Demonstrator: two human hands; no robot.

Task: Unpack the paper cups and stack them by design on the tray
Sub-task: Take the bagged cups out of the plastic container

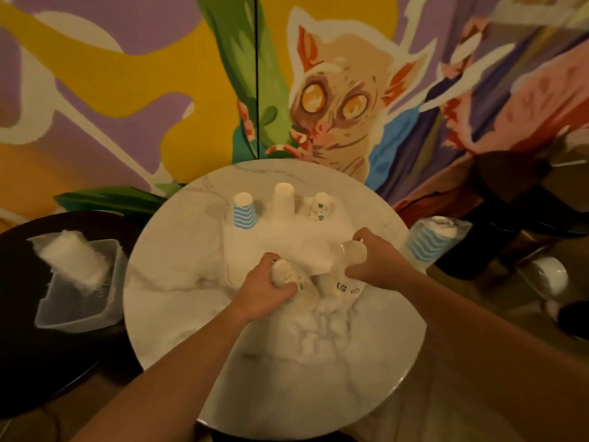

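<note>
Gripping a patterned paper cup (pixel 288 275) bottom-up, the left hand (pixel 264 290) is curling its fingers and thumb around the cup's body just short of the near edge of the white tray (pixel 242 250). The right hand (pixel 373 260) is closing its fingers around the clear plastic sleeve (pixel 338 282), which is holding more printed cups and is lying just right of the left hand, at the tray's near right corner.

The tray is resting on the round marble table (pixel 178 282). Three inverted groups are standing along the tray's far edge: a blue wave-striped cup (pixel 244 211) at the far left, a plain white stack (pixel 283 202) in the middle, taller than its neighbours, and a small-print cup (pixel 319 207) at the far right. All three are sitting apart from one another.

Right of the tray, beyond the table rim, a bagged pack of blue wave-striped cups (pixel 430 242) is lying on its side. Left of the tray, off the table, a clear plastic bin (pixel 79 301) is sitting on a dark round surface (pixel 25 346), with a wrapped pack of white cups (pixel 73 260) leaning in it.
</note>
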